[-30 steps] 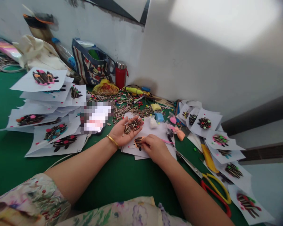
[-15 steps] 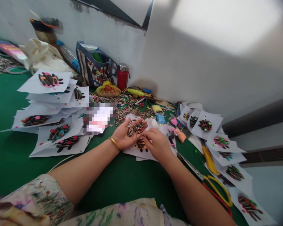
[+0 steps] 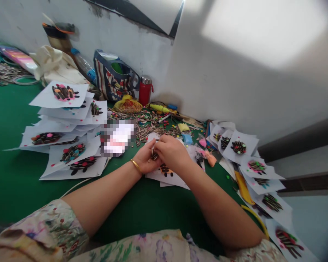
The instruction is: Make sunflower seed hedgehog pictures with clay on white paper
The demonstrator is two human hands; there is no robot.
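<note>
My left hand (image 3: 145,159), with a gold bangle (image 3: 136,166) at the wrist, is cupped around striped sunflower seeds (image 3: 153,155). Across its palm and fingertips lies my right hand (image 3: 172,151), fingers bent together; whatever is pinched there is hidden. Below both hands are white paper sheets (image 3: 177,180), the top one bearing an orange patch with dark seeds (image 3: 166,169). More loose seeds (image 3: 149,127) are spread behind the hands. Lumps of yellow clay (image 3: 183,127), blue clay (image 3: 187,139) and orange clay (image 3: 210,159) sit right of them.
Stacked sheets with seed pictures (image 3: 71,125) stand left, others (image 3: 273,202) run down the right. A phone (image 3: 118,138) with a blurred screen lies near my left hand. Yellow-handled scissors (image 3: 258,218) are partly under my right forearm. A red flask (image 3: 145,91) and bag (image 3: 113,78) stand behind.
My right hand has moved left and up over my left palm, covering most of the seeds. My left fingers have curled in. The whole view has shifted slightly.
</note>
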